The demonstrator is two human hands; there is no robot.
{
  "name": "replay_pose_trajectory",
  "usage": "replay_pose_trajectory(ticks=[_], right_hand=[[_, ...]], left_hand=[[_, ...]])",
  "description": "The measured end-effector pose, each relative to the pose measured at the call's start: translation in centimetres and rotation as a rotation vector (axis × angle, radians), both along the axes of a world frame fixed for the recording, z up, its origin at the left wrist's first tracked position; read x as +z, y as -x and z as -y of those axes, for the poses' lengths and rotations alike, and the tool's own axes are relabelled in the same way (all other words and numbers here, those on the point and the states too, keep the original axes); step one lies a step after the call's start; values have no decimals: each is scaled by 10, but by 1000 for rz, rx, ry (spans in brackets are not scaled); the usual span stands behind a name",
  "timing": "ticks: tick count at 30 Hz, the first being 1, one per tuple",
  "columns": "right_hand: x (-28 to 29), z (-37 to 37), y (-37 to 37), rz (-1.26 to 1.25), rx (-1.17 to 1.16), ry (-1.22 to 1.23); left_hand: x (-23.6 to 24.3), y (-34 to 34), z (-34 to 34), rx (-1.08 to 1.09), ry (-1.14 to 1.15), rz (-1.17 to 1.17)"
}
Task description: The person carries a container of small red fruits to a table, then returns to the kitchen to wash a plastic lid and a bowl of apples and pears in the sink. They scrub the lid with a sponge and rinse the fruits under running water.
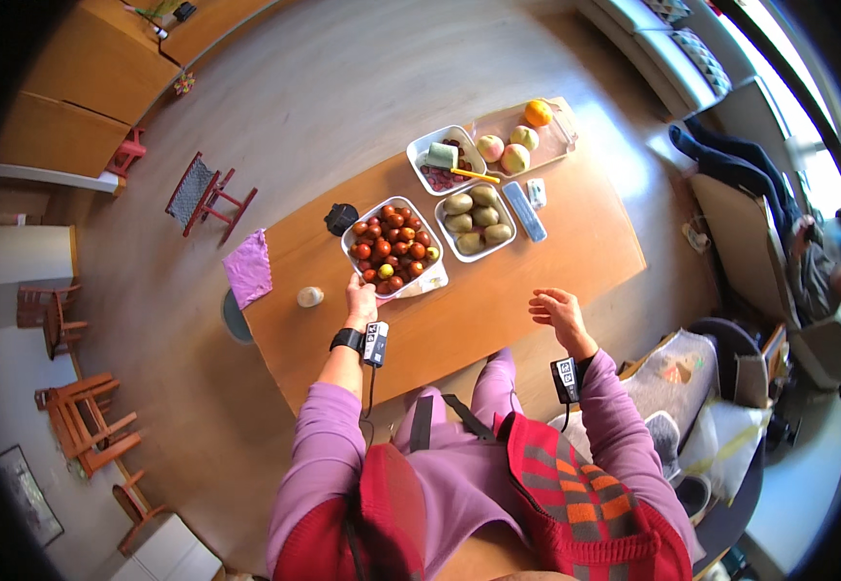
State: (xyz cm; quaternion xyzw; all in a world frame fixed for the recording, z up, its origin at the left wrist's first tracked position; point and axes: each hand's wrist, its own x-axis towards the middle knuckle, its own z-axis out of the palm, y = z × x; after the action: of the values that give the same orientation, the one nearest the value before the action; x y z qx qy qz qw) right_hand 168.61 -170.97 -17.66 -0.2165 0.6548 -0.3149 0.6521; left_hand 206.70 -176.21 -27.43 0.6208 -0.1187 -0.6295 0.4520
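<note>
My left hand (360, 301) grips the near left corner of a white tray (347, 242) heaped with red-brown jujubes (382, 249), a few of them yellowish. Some of its fingers are hidden by the tray. My right hand (557, 315) hovers over the near right part of the table, its fingers loosely bent and apart, with nothing in it. Between the hands, farther back, sits a second white tray (474, 258) of kiwifruit (477, 219). A folded white cloth or packet (430, 282) lies by the jujube tray.
Behind stands a white tray (420, 145) with a green cup-like thing and a yellow-handled tool. Peaches (515, 158) and an orange (538, 112) lie on a clear tray. Also on the wooden table (575, 242) are a blue case (524, 212), black object (341, 219), white jar (310, 296) and purple cloth (248, 268).
</note>
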Motion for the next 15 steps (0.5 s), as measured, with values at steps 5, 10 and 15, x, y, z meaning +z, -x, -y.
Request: replay_pose_trajectory(ticks=[5,10,15], right_hand=[[-57,65,57,-29,104,-57],[-101,120,114,-127,143,-50],[-136,173,138,-161,57,-58]], left_hand=[[-51,13,43,148,-70,100],[-97,12,73,166,-101,207],[-125,-1,94,183,-142,164]])
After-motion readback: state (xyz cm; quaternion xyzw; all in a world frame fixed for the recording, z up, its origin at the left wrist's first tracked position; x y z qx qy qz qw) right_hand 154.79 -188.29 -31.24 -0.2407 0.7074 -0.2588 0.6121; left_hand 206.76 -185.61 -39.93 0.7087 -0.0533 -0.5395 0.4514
